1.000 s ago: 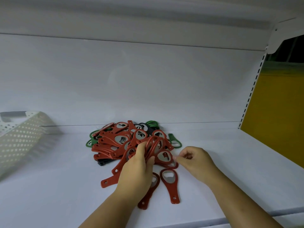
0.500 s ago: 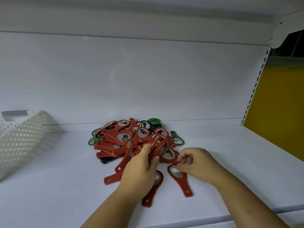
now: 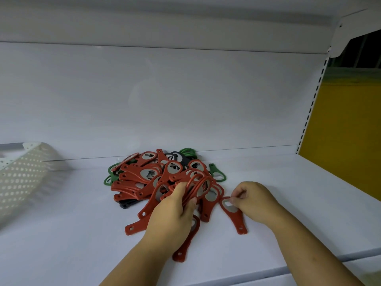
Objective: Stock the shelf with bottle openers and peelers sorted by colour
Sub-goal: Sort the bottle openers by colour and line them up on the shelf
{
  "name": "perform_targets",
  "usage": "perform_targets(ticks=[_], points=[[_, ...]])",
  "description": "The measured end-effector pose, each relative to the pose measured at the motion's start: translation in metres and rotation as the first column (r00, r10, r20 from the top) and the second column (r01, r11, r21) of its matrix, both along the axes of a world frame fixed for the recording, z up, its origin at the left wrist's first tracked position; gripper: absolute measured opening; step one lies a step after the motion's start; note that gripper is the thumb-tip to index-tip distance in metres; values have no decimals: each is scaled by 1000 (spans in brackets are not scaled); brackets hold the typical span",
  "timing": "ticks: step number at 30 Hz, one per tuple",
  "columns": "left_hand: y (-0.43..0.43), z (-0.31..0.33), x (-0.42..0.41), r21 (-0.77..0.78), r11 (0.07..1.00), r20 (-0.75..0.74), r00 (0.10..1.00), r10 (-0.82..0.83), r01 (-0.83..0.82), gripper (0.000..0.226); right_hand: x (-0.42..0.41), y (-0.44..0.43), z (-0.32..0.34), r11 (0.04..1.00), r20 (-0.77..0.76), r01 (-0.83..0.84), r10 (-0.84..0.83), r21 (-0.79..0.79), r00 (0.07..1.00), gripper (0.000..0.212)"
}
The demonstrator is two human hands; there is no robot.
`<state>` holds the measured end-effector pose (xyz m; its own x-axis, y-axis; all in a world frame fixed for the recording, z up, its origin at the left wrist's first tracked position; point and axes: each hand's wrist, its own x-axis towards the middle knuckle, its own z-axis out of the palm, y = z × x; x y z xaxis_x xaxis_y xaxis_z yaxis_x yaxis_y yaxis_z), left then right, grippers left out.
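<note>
Pinching the ring end of a single red opener (image 3: 234, 215) between finger and thumb, the right hand (image 3: 253, 199) has it low over the white shelf (image 3: 299, 203), handle pointing towards the person. The left hand (image 3: 173, 213) clasps a fanned bunch of red openers (image 3: 198, 185) over the mixed pile (image 3: 142, 174), where green openers (image 3: 216, 175) and dark openers (image 3: 178, 157) show under the red. Flat and light, probably stiff, they should stack easily. The ring end looks the surest hold. Far left, a white perforated basket (image 3: 24, 172) leans tilted, its contents hidden.
</note>
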<state>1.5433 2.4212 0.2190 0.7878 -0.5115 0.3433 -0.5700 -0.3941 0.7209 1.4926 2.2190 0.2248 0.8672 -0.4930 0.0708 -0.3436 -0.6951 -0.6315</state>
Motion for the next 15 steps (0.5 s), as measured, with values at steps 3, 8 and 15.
perform_targets(ticks=[3,8,15], points=[[0,-1,0,-6,1000,-10,1000,2,-2,10,-1,-5,3,975,118,21,-48,219,992,11],[-1,0,-1,-16,1000,-17,1000,12,-12,13,-6,-9,18,576,394,-127,-367,808,843,17],[2,4,-8,-218,971,-101,987,-121,97,19,-2,24,17,492,494,-393,-91,777,864,14]])
